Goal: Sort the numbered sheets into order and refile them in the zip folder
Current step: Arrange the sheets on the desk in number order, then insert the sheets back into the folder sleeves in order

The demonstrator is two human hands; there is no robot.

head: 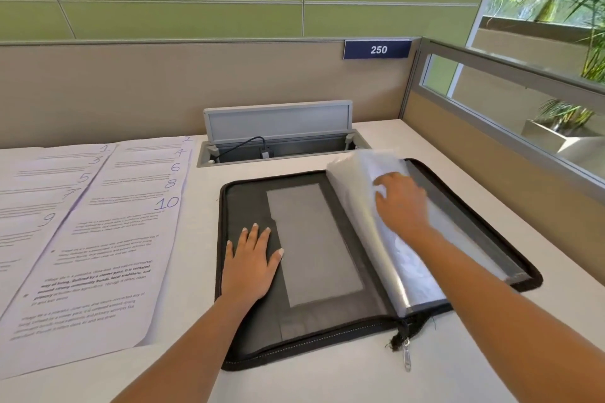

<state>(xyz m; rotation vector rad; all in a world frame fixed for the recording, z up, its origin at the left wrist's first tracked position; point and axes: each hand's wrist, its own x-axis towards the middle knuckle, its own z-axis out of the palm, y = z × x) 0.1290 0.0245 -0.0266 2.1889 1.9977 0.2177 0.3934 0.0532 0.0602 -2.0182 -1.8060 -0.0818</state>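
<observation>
Desk (334,383): white, bounded by beige partition panels at the back and right.

Numbered sheets (98,239): laid out on the left part of the desk, outside the folder, in two overlapping columns. The left column shows 1, 3, 5, 7, 9; the right column shows 2, 4, 6, 8, 10. Each lower sheet covers all but the top of the one behind it.

Zip folder (255,330): black, unzipped, lying open flat just right of the sheets. Its left inner cover carries a grey pocket.

Clear sleeves (402,258): a bundle bound at the spine, raised and arching over the right half of the folder.

Cable hatch (281,147): set into the desk behind the folder, lid up, a black cable inside.

Left hand (252,258): flat on the left inner cover, fingers straight and spread, grasping nothing.

Right hand (402,203): on the raised sleeves; the fingers are blurred, so whether it pinches or merely rests cannot be told.

Sign (378,49): blue, reads 250, on the back partition.

Zip pull (407,357): metal, lying on the desk at the folder's near edge.
</observation>
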